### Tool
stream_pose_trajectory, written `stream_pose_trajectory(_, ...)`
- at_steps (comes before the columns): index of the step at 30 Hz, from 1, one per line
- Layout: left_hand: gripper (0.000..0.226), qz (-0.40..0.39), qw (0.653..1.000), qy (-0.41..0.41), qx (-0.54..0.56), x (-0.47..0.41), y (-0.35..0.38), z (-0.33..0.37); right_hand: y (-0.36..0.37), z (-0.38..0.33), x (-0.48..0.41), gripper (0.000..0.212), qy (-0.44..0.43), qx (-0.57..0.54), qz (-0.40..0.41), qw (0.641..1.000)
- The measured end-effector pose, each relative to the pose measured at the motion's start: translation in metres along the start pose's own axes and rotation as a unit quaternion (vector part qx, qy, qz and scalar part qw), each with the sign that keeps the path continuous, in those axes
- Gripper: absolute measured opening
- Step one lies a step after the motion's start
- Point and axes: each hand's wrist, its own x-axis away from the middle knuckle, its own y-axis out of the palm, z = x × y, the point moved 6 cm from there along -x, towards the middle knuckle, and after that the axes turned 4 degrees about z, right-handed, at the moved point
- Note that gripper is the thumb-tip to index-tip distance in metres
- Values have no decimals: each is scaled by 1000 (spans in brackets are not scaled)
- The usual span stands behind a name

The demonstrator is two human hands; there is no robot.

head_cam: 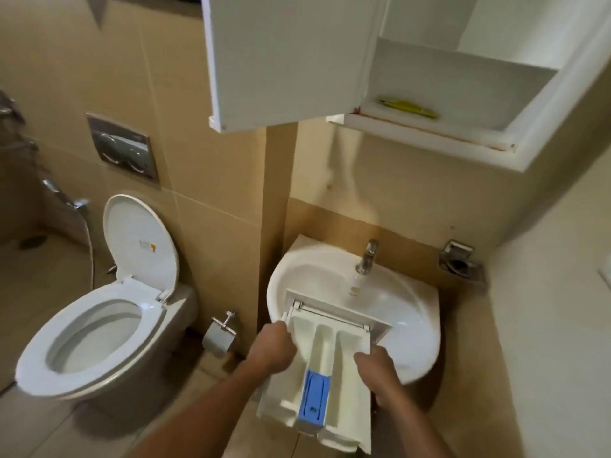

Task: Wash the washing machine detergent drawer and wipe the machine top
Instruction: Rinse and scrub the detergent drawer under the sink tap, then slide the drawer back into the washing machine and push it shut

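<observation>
The white detergent drawer (334,352), with a blue insert (315,396) in its middle channel, lies lengthwise over the front rim of the white sink (416,312). Its far end reaches into the basin and its near end sticks out towards me. My left hand (272,347) grips the drawer's left wall. My right hand (377,371) grips its right wall. Water runs from the chrome tap (367,257) into the basin, just beyond the drawer's far end. The washing machine is not in view.
A toilet (96,328) with its lid up stands to the left, with a paper holder (220,335) on the wall between. An open white cabinet (429,104) hangs above the sink, a yellow item (408,108) on its shelf. A metal soap holder (461,262) sits at the right.
</observation>
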Motion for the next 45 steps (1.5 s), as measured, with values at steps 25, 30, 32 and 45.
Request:
stream_pose_trajectory(25, 27, 133, 913, 97, -373, 196, -284, -244, 340, -258, 316, 59, -492, 516, -304, 633)
stream_pose_trajectory(30, 25, 132, 927, 40, -349, 224, -307, -298, 398, -263, 346, 26, -517, 449, -285, 671)
stream_pose_trajectory(32, 27, 166, 923, 14, -347, 231, -314, -325, 420, -266, 354, 17, -516, 430, -295, 680)
stream_pose_trajectory(45, 86, 591, 695, -352, 212, 380, -260, -574, 604, -252, 346, 21, -304, 322, -513, 735)
